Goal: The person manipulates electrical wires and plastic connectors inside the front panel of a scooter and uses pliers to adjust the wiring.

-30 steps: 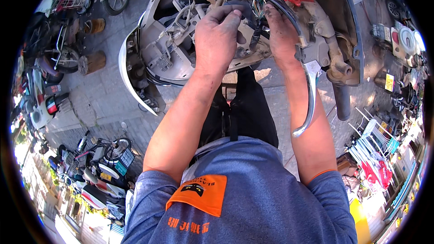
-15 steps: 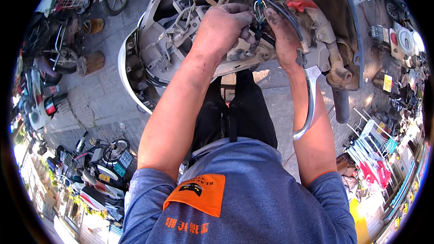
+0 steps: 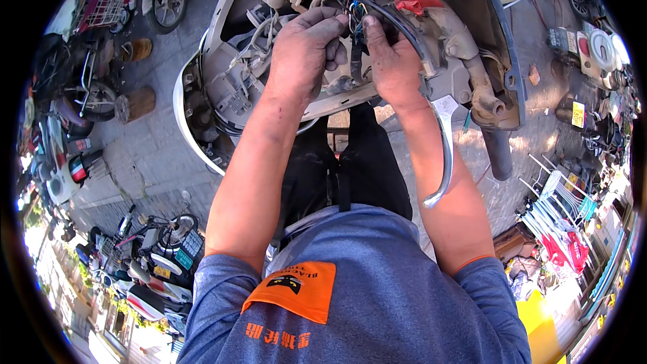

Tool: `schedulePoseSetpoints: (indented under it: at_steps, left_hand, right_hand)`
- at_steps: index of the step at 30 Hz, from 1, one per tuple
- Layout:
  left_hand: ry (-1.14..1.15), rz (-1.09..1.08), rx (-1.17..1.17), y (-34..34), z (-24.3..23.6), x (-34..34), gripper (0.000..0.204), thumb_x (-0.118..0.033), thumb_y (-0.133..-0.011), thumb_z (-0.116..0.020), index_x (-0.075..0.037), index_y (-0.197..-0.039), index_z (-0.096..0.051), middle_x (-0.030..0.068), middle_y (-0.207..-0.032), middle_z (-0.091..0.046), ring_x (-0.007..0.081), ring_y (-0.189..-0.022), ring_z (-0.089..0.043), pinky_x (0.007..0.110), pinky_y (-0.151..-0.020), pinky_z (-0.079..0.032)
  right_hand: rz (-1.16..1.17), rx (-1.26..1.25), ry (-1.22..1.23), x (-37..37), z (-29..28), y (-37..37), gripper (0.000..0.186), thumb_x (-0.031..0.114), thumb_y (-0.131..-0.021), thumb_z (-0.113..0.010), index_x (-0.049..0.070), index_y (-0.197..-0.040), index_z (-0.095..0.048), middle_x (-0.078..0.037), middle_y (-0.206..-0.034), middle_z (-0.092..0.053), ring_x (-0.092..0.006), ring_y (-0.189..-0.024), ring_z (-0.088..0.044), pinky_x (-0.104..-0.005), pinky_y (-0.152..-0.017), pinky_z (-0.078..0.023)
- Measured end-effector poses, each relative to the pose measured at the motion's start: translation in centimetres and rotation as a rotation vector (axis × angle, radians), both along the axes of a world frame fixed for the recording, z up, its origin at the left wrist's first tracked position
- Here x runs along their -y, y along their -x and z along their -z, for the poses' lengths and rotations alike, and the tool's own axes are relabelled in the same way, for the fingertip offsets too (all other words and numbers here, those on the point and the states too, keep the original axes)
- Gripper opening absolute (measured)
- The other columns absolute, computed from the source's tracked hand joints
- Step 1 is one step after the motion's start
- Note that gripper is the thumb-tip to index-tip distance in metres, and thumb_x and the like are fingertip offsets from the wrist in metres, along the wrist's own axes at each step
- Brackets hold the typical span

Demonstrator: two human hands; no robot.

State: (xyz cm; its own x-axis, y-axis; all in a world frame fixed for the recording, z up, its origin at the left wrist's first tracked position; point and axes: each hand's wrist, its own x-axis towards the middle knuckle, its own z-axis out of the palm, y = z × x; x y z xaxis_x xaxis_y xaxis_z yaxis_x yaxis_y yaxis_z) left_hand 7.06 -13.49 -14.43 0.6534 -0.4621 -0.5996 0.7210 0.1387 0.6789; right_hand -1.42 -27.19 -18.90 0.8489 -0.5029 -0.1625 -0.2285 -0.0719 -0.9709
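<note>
**Pale grey plastic shell around coloured wires**

The shell, opened up and full of fittings, spans the upper middle of the frame. Over its near edge reach both bare hands: the left hand from the lower left, the right hand from the lower right. Right of centre, a silver lever curves down across the right forearm, with a black handlebar grip hanging farther right. A red strip sits on the upper-right pipework.

The wires lie at upper centre, in the narrow gap between the fingertips: just right of the left ones, just left of the right thumb, neither hand plainly nearer. Their long axis runs roughly up and down the frame, a black sleeve below them. Thumb and forefinger of the left hand bend together; shadow and dirt hide the contact, so I cannot tell whether either hand grasps a wire.
</note>
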Motion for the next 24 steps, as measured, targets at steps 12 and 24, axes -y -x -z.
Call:
schedulePoseSetpoints:
  at_steps: [12, 24]
  left_hand:
    - [0.021, -0.021, -0.084, -0.3, -0.5, 0.3, 0.01, -0.011, -0.106, -0.066, -0.002, -0.105, -0.067, -0.0048, -0.061, -0.048, 0.009, -0.053, -0.05, 0.023, -0.05, -0.037]
    - [0.006, -0.043, -0.045, 0.2, -0.6, 1.0, 0.008, -0.008, -0.104, -0.065, -0.001, -0.108, -0.069, -0.0038, -0.067, -0.05, 0.0079, -0.056, -0.047, 0.022, -0.052, -0.038]
  right_hand:
    - [0.058, 0.149, 0.024, -2.1, -1.9, 1.2, 0.015, 0.005, -0.103, -0.071, 0.005, -0.118, -0.068, 0.003, -0.1, -0.065, -0.0055, -0.087, -0.058, -0.0251, -0.077, -0.051]
    - [0.072, 0.124, 0.377, -2.4, -1.8, 1.0, 0.027, 0.001, -0.094, -0.075, 0.003, -0.12, -0.069, -0.004, -0.093, -0.071, -0.0114, -0.079, -0.065, -0.0305, -0.075, -0.057]
